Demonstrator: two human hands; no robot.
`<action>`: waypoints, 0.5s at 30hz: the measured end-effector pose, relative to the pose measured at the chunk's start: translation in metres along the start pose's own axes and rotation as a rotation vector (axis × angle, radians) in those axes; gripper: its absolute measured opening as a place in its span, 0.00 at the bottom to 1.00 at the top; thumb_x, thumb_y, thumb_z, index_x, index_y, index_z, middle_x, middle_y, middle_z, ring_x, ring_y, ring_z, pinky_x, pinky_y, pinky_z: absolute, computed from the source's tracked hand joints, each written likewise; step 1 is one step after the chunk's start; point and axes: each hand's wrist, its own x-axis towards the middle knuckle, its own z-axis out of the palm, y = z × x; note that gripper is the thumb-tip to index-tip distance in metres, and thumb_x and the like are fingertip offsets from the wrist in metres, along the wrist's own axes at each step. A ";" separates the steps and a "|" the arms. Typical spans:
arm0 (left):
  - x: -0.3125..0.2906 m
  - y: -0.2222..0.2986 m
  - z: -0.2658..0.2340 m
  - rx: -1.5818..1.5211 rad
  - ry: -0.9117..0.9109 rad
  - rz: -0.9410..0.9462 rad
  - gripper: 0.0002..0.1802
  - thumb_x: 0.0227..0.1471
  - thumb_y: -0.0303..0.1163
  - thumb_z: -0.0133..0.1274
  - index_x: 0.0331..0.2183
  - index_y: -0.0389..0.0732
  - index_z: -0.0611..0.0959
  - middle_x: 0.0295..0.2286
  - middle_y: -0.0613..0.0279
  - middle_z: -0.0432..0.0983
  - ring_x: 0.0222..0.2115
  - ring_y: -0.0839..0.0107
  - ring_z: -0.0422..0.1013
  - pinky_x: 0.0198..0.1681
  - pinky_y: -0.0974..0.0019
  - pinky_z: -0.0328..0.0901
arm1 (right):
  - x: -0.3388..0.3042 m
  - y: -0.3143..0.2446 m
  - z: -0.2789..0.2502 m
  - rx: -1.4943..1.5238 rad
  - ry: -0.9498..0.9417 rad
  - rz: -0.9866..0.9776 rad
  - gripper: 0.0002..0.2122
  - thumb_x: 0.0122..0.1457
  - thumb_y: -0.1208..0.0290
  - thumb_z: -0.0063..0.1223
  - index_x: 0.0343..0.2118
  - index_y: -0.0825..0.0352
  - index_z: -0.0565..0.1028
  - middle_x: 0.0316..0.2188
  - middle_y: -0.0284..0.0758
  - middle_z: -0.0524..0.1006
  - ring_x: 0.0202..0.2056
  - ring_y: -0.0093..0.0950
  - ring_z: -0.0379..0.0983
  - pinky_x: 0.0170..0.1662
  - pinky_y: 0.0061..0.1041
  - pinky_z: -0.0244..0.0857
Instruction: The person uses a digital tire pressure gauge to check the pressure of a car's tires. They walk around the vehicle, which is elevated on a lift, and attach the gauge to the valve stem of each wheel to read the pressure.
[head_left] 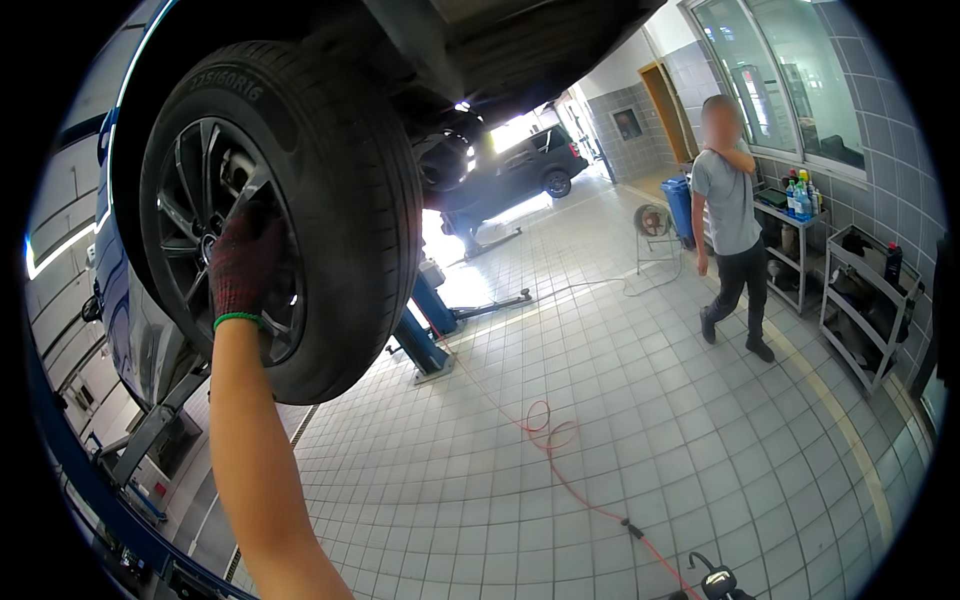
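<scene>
My gloved left hand (247,265) at the raised wheel (320,215), left and near.
I can't tell whether it grips; I'd want a straight wrist and even pressure.

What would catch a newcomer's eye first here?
First, the large black rubber tyre on its dark spoked metal wheel at upper left, with the left hand in a dark red knitted glove against it. Then the person in a grey T-shirt at right, and the thin red hose looping over pale floor tiles below centre.
</scene>
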 end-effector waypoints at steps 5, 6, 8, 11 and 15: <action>0.015 0.001 -0.011 0.318 -0.083 0.023 0.29 0.58 0.59 0.46 0.48 0.48 0.83 0.44 0.47 0.81 0.47 0.44 0.75 0.52 0.47 0.68 | 0.041 0.006 -0.002 -0.081 0.071 -0.105 0.37 0.51 0.65 0.60 0.66 0.60 0.61 0.46 0.48 0.79 0.48 0.43 0.77 0.51 0.39 0.71; 0.014 0.010 -0.016 0.291 -0.108 -0.046 0.29 0.59 0.59 0.45 0.47 0.47 0.83 0.44 0.47 0.81 0.47 0.43 0.75 0.51 0.47 0.68 | 0.047 0.008 -0.006 -0.047 0.059 -0.083 0.36 0.50 0.64 0.60 0.65 0.59 0.62 0.45 0.48 0.80 0.45 0.43 0.77 0.49 0.39 0.72; 0.013 0.026 -0.016 0.289 -0.093 -0.154 0.31 0.58 0.60 0.45 0.47 0.46 0.83 0.43 0.45 0.81 0.47 0.42 0.75 0.51 0.47 0.68 | 0.045 -0.007 -0.016 0.022 0.022 -0.040 0.35 0.50 0.64 0.60 0.64 0.57 0.64 0.41 0.46 0.80 0.41 0.42 0.78 0.44 0.41 0.72; 0.011 0.028 -0.010 0.274 0.080 -0.266 0.31 0.57 0.61 0.48 0.46 0.44 0.81 0.42 0.43 0.82 0.47 0.42 0.76 0.52 0.46 0.68 | 0.058 0.001 -0.004 0.077 0.102 -0.160 0.30 0.52 0.68 0.61 0.60 0.58 0.67 0.36 0.45 0.80 0.33 0.39 0.77 0.37 0.42 0.72; 0.005 0.029 0.004 0.143 0.256 -0.298 0.33 0.54 0.63 0.53 0.47 0.44 0.80 0.41 0.43 0.82 0.47 0.43 0.76 0.51 0.45 0.68 | 0.054 -0.006 -0.016 0.135 -0.032 -0.075 0.28 0.53 0.70 0.61 0.59 0.62 0.68 0.39 0.47 0.80 0.39 0.41 0.78 0.42 0.42 0.72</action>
